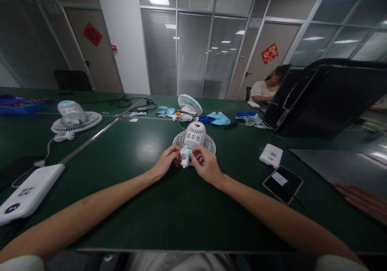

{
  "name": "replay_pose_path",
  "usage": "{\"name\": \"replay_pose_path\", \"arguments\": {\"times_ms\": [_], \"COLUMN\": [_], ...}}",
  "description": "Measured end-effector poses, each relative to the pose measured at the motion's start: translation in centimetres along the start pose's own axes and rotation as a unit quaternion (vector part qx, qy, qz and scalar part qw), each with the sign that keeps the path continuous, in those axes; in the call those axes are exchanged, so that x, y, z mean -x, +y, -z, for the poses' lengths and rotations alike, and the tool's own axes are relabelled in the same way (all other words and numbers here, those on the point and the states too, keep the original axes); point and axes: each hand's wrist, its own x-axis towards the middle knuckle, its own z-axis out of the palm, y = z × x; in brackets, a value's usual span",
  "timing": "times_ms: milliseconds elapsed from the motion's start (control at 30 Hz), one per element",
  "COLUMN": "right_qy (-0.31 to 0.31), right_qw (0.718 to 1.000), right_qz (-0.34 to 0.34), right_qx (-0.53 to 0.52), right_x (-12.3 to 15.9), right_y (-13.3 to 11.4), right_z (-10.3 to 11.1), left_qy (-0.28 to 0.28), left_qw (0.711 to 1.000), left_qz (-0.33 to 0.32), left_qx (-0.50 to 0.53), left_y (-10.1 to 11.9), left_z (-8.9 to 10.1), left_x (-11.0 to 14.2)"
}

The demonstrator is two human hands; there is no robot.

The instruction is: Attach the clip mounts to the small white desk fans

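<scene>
A small white fan (196, 136) lies grille-down on the green table in front of me, its rounded motor housing facing up. A white joint piece (184, 158) sticks out from the housing toward me. My left hand (168, 160) grips the left side of this joint with bent fingers. From the other side, my right hand (208, 165) pinches a light-blue knob (189, 152) on the joint between thumb and fingers. Parts of the fingertips are hidden behind the joint and the knob.
Behind it stand another fan (190, 106) and light-blue fan blades (220, 118). A third fan (72, 116) and a white power bank (30, 192) lie left. To the right are a white box (271, 155), a black device (282, 184), a large black case (326, 98) and another person's hand (363, 200).
</scene>
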Motion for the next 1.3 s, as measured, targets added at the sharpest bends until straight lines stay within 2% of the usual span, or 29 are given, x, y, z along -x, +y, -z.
{"name": "replay_pose_path", "arguments": {"times_ms": [200, 833, 1133, 1300], "right_qy": [-0.020, 0.003, -0.003, -0.008], "right_qw": [0.999, 1.000, 0.998, 1.000], "right_qz": [0.037, -0.004, 0.034, 0.016], "right_qx": [0.002, -0.001, 0.051, 0.007], "right_x": [0.07, 0.07, -0.35, 0.03], "right_y": [-0.19, 0.19, -0.34, -0.23], "right_z": [0.31, -0.10, 0.23, 0.08], "left_qy": [0.004, 0.007, 0.005, 0.010], "left_qw": [1.000, 1.000, 1.000, 1.000], "left_qz": [0.000, 0.002, 0.001, 0.003], "left_qx": [0.001, 0.000, 0.000, 0.000], "left_y": [0.15, 0.14, 0.09, 0.21], "left_z": [-0.10, -0.11, -0.04, -0.13], "left_x": [0.03, 0.00, -0.05, -0.01]}}
